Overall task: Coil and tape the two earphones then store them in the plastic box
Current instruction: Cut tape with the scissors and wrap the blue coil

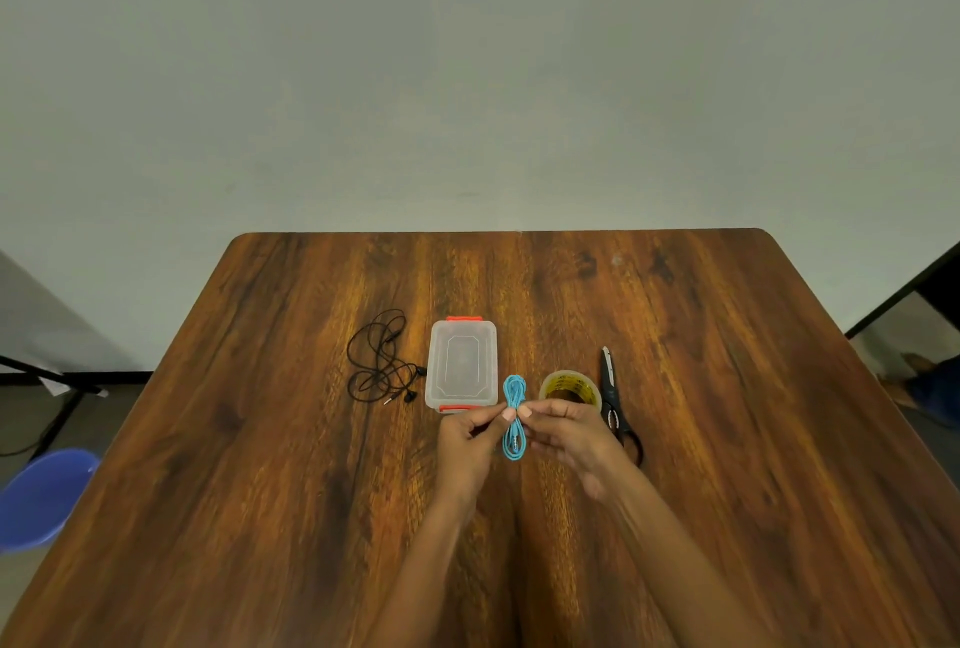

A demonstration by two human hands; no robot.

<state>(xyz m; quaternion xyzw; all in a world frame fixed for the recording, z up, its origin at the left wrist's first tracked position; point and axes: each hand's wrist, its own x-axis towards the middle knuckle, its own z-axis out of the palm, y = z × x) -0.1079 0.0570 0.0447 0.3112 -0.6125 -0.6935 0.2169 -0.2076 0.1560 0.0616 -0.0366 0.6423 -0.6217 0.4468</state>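
Note:
A blue earphone [515, 387] is coiled into a narrow loop bundle and held above the wooden table [260, 439]. My left hand [470, 439] pinches its middle from the left, and my right hand [569, 431] pinches it from the right. Loosely tangled on the table, a black earphone [382, 361] lies left of the plastic box [461, 361]. The box is clear with red clips and its lid is on. A roll of clear tape [569, 385] lies just beyond my right hand.
Black scissors [613, 398] lie right of the tape roll, partly hidden by my right hand. A blue chair [44, 496] stands off the table's left edge. The table's far edge meets a pale wall.

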